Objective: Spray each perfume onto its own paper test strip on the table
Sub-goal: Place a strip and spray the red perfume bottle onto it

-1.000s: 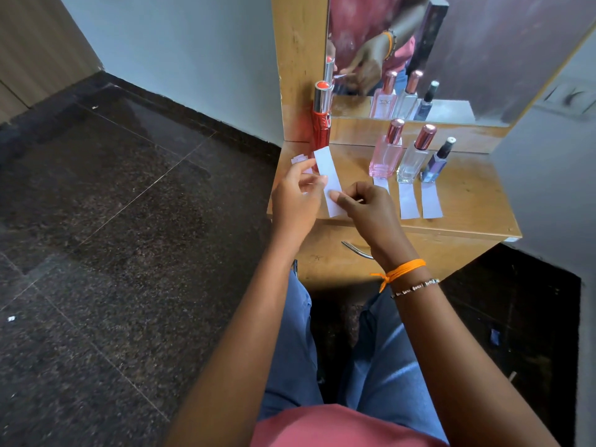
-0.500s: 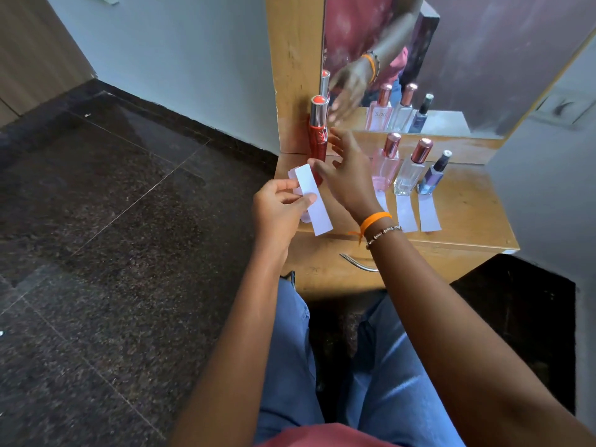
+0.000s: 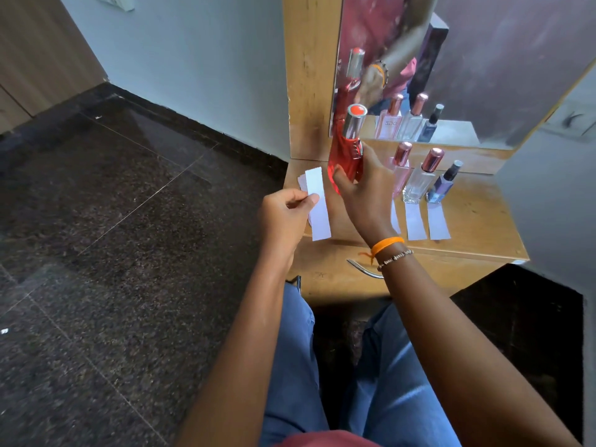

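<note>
My left hand (image 3: 283, 217) pinches a white paper strip (image 3: 317, 204) upright over the table's left front corner. My right hand (image 3: 367, 191) is wrapped around the tall red perfume bottle (image 3: 346, 156) with a silver cap, just right of the strip. On the wooden table (image 3: 477, 221) stand a pink bottle (image 3: 401, 169), a clear bottle (image 3: 422, 177) and a small blue bottle (image 3: 443, 185). In front of the clear one lies a paper strip (image 3: 415, 221), with another strip (image 3: 438, 222) before the blue one. A third is partly hidden by my right wrist.
A mirror (image 3: 451, 59) in a wooden frame backs the table and reflects the bottles. A drawer with a metal handle (image 3: 364, 269) sits under the tabletop. Dark stone floor (image 3: 113, 221) lies to the left, a grey wall (image 3: 554, 188) to the right.
My right hand let go of the strip, reached forward and closed around the red bottle. My left hand keeps the strip, now held slightly further left.
</note>
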Demonstrator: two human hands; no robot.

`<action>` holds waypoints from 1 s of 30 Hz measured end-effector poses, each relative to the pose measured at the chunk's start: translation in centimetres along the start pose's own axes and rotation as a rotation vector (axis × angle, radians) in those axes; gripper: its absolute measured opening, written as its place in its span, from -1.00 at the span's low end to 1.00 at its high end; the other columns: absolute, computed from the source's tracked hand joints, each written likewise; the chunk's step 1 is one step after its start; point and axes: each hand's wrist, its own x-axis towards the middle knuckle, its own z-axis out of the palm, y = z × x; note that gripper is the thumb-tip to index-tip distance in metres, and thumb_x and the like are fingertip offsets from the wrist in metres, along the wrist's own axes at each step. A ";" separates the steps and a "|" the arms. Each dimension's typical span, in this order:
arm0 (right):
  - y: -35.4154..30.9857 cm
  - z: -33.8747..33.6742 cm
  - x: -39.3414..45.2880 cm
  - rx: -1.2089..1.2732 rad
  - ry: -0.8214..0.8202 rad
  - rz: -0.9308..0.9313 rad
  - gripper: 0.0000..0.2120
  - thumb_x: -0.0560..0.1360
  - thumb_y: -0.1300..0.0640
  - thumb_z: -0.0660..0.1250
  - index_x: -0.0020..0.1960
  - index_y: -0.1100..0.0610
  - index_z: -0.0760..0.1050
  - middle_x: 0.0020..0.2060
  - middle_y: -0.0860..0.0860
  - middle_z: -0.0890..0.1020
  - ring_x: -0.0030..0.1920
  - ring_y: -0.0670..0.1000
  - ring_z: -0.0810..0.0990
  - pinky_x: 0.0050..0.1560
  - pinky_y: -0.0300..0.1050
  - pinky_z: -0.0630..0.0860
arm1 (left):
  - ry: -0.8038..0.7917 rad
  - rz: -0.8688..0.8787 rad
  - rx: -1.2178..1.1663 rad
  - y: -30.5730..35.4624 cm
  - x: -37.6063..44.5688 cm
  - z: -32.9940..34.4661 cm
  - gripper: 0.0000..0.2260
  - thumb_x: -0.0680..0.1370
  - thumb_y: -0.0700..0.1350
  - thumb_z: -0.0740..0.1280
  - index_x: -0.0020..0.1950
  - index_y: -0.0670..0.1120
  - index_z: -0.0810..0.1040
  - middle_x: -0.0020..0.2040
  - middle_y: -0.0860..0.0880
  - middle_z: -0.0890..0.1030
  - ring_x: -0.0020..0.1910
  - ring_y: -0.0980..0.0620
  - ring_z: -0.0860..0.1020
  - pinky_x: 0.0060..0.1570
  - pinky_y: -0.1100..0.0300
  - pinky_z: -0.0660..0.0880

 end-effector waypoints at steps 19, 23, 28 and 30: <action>0.0 -9.7 -4.4 -0.111 -0.003 -0.013 -0.71 0.36 0.12 0.32 0.07 0.11 0.50 -0.25 0.07 0.65 -0.28 0.06 0.60 -0.23 -0.07 0.48 | 0.028 0.198 0.656 0.4 0.5 6.9 -0.82 0.42 -0.10 0.45 -0.06 -0.06 0.51 -0.06 -0.06 0.66 0.03 -0.13 0.54 -0.02 0.05 0.43; 0.3 -9.8 -4.6 -0.068 -0.076 0.017 -0.64 0.39 0.18 0.37 0.18 0.09 0.49 -0.18 0.04 0.66 -0.22 0.04 0.61 -0.15 0.01 0.55 | 0.038 0.271 0.619 0.3 0.7 6.7 -0.90 0.45 -0.09 0.42 -0.08 -0.04 0.55 -0.04 -0.01 0.63 0.06 -0.08 0.49 -0.04 0.05 0.44; 1.1 -9.8 -4.9 0.182 -0.192 0.144 -0.68 0.47 0.31 0.34 0.17 0.13 0.36 -0.10 -0.01 0.62 -0.09 0.01 0.63 -0.06 0.01 0.59 | -0.287 0.244 -0.074 3.6 -1.2 5.2 -0.78 0.58 -0.01 0.22 0.11 -0.08 0.56 0.04 0.03 0.61 0.04 0.17 0.55 0.01 0.32 0.45; 1.3 -9.9 -4.9 0.348 -0.248 0.169 -0.72 0.49 0.30 0.32 0.13 0.15 0.31 -0.08 0.01 0.61 -0.06 -0.02 0.62 -0.05 -0.01 0.58 | -0.487 0.183 -0.209 4.5 -2.1 4.5 -0.78 0.57 -0.03 0.25 0.17 -0.05 0.51 0.05 0.08 0.58 0.03 0.25 0.54 0.08 0.35 0.48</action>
